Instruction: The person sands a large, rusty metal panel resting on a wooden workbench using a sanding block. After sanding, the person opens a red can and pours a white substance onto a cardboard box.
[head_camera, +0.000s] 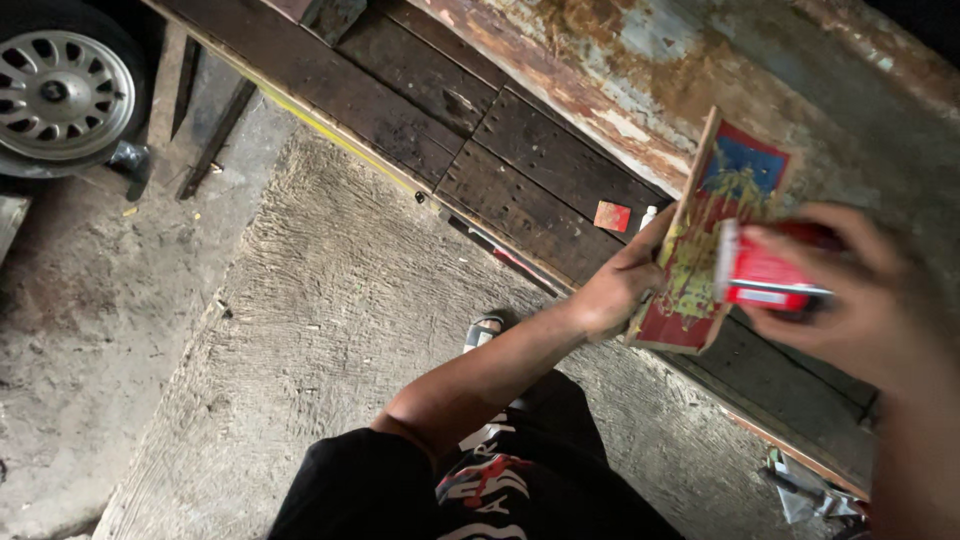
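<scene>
My left hand (618, 285) grips the lower left edge of a flat wooden board (712, 200) with a red, blue and yellow picture on its face, tilted upright over a dark wooden bench (500, 150). Blurred at the right, my right hand (860, 300) holds a small red and white pack (765, 270) close against the board's right side. Below, my left forearm and a black shirt with red print fill the view.
A small red square piece (612, 216) and a small white bottle (649, 215) lie on the bench by a rusty painted wall (700, 70). A car wheel (60, 90) stands top left on rough concrete ground (330, 330). A sandal (483, 331) shows below the bench.
</scene>
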